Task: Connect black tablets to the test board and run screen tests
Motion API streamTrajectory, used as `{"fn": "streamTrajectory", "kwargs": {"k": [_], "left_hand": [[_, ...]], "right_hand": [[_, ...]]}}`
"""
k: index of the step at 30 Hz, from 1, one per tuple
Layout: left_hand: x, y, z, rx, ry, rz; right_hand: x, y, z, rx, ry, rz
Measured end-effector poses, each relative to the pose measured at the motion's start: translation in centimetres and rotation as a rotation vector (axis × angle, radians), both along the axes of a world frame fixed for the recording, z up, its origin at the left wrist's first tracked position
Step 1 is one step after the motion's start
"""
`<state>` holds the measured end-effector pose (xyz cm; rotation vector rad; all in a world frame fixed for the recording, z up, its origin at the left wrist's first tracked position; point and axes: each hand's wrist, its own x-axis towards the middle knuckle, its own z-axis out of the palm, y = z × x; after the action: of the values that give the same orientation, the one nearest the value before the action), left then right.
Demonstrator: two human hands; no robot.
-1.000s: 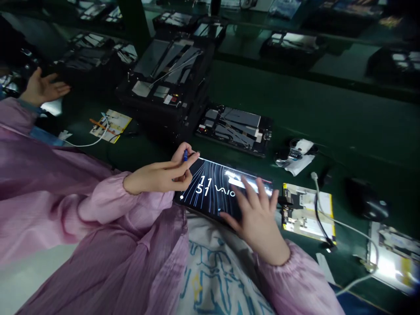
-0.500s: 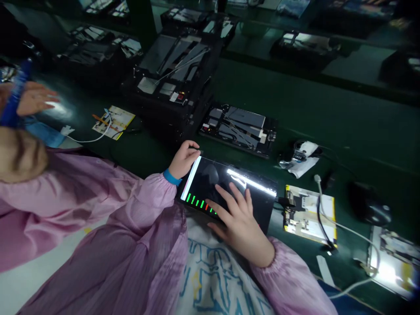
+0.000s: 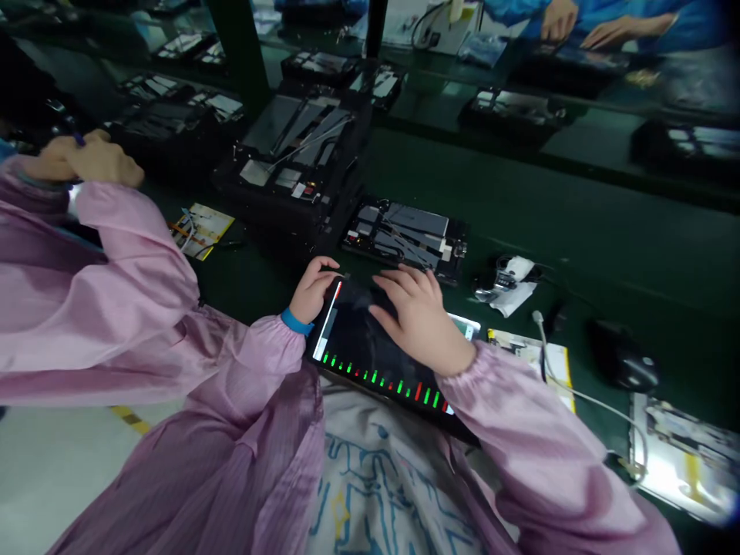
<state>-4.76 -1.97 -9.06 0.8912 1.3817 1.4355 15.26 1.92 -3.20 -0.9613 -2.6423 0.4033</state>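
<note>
On my feed the black tablet [image 3: 361, 358] lies flat at the near edge of the green bench mat [image 3: 549, 193], right in front of the wearer's lap, its screen lit with a row of green and red bars. The left hand [image 3: 312, 291] sits at the tablet's far left corner with the fingers loosely curled over the edge; I cannot tell whether they are gripping it or just resting there. The right hand [image 3: 419, 312] is spread open and arched over the glass, holding nothing, with the fingertips [image 3: 398, 279] near the far edge.

Just past the tablet lies an open tablet chassis with exposed internals [image 3: 401, 239], and beyond it stands a stacked black test fixture [image 3: 294, 162]. To the right, a small white packet [image 3: 512, 289] sits near a black computer mouse [image 3: 623, 366], and a yellow-edged circuit board [image 3: 529, 347] is partly hidden by the right sleeve. A white cable [image 3: 578, 393] runs across toward a lit panel [image 3: 685, 455]. At the far left, a co-worker's hands [image 3: 86, 160] come in from a pink sleeve [image 3: 98, 293], and another person's hands in blue sleeves [image 3: 613, 23] show beyond the bench.
</note>
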Motion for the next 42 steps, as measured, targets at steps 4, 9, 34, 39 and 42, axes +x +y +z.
{"fn": "streamTrajectory", "kwargs": {"k": [4, 9, 34, 39, 42], "left_hand": [[-0.1, -0.1, 0.2, 0.019, -0.06, -0.022], [-0.3, -0.1, 0.3, 0.017, -0.07, -0.046], [-0.6, 0.3, 0.5, 0.036, 0.107, -0.058], [-0.7, 0.5, 0.3, 0.046, 0.129, -0.059], [-0.7, 0.6, 0.2, 0.037, 0.121, -0.052]], "right_hand": [[-4.3, 2.9, -0.1, -0.133, -0.049, 0.044], [-6.9, 3.5, 0.1, -0.185, 0.023, 0.071], [16.4, -2.1, 0.8, -0.538, 1.025, -0.582], [16.6, -2.6, 2.1, -0.414, 1.045, -0.687], [16.6, -2.7, 2.4, -0.41, 1.128, -0.647]]}}
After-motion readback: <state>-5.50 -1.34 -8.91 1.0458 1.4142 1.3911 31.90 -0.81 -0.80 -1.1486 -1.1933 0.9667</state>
